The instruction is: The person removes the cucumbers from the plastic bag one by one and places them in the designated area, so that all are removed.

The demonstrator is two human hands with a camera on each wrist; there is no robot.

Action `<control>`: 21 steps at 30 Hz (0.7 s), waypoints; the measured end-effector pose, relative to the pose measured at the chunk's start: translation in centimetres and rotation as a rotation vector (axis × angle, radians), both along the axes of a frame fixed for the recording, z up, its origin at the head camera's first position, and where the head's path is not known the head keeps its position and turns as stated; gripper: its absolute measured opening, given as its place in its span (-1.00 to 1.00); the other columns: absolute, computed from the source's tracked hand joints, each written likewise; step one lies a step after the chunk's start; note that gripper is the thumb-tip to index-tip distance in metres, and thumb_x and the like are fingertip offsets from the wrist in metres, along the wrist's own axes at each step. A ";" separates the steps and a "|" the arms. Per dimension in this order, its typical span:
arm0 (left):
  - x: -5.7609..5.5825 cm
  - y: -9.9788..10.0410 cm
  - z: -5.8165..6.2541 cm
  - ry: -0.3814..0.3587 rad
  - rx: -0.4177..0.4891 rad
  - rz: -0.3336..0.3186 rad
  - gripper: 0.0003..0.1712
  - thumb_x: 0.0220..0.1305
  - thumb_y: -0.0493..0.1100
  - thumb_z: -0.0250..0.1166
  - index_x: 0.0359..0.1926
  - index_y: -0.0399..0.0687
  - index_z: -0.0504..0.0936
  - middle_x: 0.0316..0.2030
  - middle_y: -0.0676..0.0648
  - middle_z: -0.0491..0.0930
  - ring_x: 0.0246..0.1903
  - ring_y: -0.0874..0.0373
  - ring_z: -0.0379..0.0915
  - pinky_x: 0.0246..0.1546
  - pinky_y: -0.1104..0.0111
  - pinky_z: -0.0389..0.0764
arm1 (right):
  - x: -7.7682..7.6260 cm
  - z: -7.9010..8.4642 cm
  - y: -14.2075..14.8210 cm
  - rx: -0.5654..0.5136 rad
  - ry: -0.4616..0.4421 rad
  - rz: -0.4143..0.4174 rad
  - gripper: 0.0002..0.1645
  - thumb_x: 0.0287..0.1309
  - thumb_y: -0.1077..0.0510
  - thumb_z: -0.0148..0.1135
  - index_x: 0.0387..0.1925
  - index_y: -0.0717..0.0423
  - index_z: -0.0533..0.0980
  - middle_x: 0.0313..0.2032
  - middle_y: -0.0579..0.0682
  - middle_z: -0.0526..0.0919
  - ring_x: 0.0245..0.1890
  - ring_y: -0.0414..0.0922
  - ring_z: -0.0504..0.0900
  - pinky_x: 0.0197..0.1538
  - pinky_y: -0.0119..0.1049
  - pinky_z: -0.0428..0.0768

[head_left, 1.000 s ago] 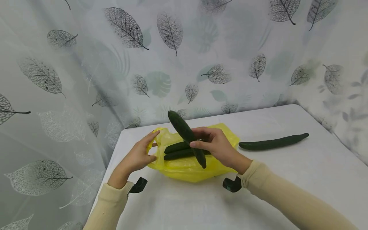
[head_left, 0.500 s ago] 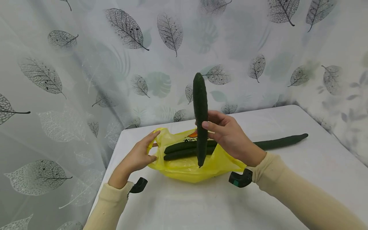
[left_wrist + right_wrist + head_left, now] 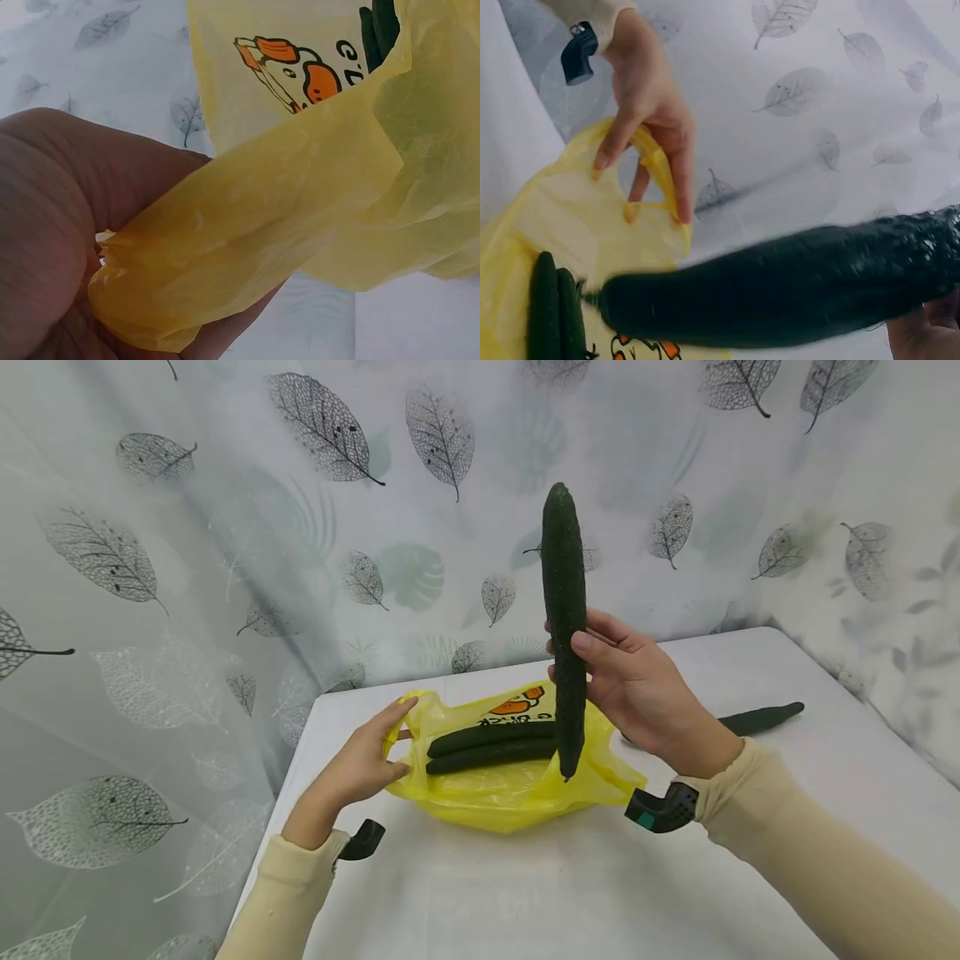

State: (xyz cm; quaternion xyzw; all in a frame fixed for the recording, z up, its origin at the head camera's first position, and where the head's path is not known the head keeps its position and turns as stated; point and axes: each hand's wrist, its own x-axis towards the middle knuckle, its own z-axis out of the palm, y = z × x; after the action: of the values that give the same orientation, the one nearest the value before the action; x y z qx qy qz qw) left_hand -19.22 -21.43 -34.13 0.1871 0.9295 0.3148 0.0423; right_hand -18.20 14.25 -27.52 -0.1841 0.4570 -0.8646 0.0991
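My right hand (image 3: 645, 693) grips a long dark green cucumber (image 3: 566, 593) around its middle, thumb in front. The cucumber stands nearly upright, its lower tip overlapping the right part of a yellow plastic bag (image 3: 480, 817). At the bag's left end, my left hand (image 3: 358, 764) holds the handle, with fingers through the loop, as the right wrist view shows. Two more cucumbers (image 3: 491, 756) lie side by side inside the bag, below a printed orange duck picture. In the left wrist view the yellow handle (image 3: 247, 217) stretches across the palm.
Behind my right wrist, another cucumber (image 3: 765, 719) lies on the white table (image 3: 495, 902), partly hidden. A leaf-patterned curtain (image 3: 480, 527) rises behind the table and along its left side. Black wrist cameras (image 3: 362, 841) stick out under both sleeves.
My right hand has lifted the cucumber up and to the right, turning it from slanted to nearly upright. More of the bag's print shows now. My left hand stays at the handle.
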 end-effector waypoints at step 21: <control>-0.2 -0.1 -0.1 -0.012 0.011 0.015 0.09 0.03 -0.56 0.32 0.59 -0.10 0.11 0.56 -0.23 -0.01 0.49 -0.23 -0.02 -0.08 0.13 0.52 | -0.2 -2.1 5.3 0.397 0.328 -0.313 -0.44 0.17 0.48 0.33 0.22 0.19 0.59 0.02 0.05 0.69 -0.13 -0.11 0.67 -0.13 -0.44 0.60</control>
State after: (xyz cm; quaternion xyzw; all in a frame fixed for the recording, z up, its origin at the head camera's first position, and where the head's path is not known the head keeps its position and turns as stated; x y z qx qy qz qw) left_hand -19.43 -21.50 -34.22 0.1785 0.9289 0.3213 0.0446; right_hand -18.42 19.50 -29.59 -0.2257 0.6497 -0.7219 -0.0766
